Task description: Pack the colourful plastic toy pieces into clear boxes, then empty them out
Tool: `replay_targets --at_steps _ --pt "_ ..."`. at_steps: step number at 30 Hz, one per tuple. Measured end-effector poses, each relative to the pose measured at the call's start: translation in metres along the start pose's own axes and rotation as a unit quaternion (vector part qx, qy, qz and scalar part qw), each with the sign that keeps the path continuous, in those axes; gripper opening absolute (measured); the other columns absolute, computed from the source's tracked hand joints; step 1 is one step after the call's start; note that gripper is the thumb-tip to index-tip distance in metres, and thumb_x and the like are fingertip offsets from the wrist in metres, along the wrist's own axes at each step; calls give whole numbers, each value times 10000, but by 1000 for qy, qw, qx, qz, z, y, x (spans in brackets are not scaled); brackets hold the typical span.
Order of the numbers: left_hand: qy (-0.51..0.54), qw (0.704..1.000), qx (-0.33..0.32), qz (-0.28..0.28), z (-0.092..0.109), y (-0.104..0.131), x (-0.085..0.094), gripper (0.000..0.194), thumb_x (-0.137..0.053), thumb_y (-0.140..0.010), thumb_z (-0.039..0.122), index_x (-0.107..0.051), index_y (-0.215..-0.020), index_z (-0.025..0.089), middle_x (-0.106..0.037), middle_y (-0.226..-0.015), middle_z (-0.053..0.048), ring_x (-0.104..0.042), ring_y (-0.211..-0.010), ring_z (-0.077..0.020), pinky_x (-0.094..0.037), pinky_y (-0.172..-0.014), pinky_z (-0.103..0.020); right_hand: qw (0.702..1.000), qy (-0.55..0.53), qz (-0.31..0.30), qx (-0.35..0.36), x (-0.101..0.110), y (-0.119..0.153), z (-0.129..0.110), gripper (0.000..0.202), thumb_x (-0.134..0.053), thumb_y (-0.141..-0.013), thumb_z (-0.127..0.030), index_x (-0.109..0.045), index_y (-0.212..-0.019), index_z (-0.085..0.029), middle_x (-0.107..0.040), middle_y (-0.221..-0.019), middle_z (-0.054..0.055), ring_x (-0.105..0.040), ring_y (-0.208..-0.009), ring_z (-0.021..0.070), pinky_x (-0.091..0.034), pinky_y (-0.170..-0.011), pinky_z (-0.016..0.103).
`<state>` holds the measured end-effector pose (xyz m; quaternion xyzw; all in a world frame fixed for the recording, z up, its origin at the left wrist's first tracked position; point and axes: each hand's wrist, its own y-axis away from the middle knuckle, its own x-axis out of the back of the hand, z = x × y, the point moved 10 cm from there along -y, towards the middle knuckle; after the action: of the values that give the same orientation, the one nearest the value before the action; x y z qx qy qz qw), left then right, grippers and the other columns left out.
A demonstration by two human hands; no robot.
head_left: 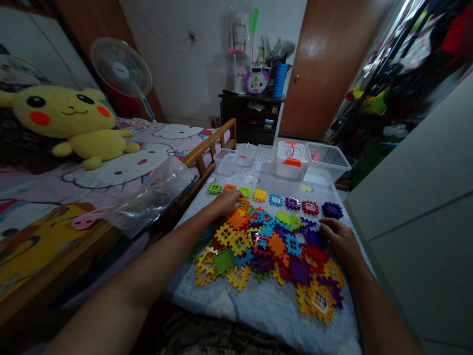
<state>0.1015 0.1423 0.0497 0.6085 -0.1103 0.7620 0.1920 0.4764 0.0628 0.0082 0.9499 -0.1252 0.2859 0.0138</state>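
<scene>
My left hand point(228, 201) is at the back left of a heap of plastic interlocking tiles, its fingers bent and together. An orange tile point(243, 202) shows right at its fingertips; what the fingers hold, if anything, is hidden. At the heap's right side my right hand point(339, 237) has its fingers bent but apart, beside a dark blue tile point(316, 238). Behind the heap runs a row of tiles, among them a green tile point(215, 189), a yellow tile point(259, 195), a light blue window tile point(276, 199), a red window tile point(310, 207) and a dark purple tile point(332, 210).
Clear plastic boxes, one an orange-handled box point(291, 162), line the far end of the cloth-covered table point(225, 303). A bed with a wooden rail point(205, 155) and yellow plush toy point(92, 143) is left. A plastic bag point(151, 197) hangs over its edge. White cabinet point(417, 182) stands right.
</scene>
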Motion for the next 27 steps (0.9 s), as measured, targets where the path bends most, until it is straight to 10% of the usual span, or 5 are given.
replay_targets --at_steps 18,27 --pt "94 995 12 22 -2 -1 15 179 -555 -736 110 -663 -867 164 -694 -830 -28 -617 -752 -175 -470 -691 -257 1000 4 -5 -1 -1 -1 3 466 -615 -717 -526 -728 -1002 -175 -750 -874 78 -675 -781 253 -501 -718 361" --pt "164 971 -79 154 13 59 54 98 -536 -772 103 -570 -780 194 -625 -812 -9 -586 -798 -169 -457 -772 -287 1000 17 1 14 0 -1 -2 436 -615 -715 -507 -744 -979 -184 -757 -895 79 -679 -804 255 -499 -748 363"
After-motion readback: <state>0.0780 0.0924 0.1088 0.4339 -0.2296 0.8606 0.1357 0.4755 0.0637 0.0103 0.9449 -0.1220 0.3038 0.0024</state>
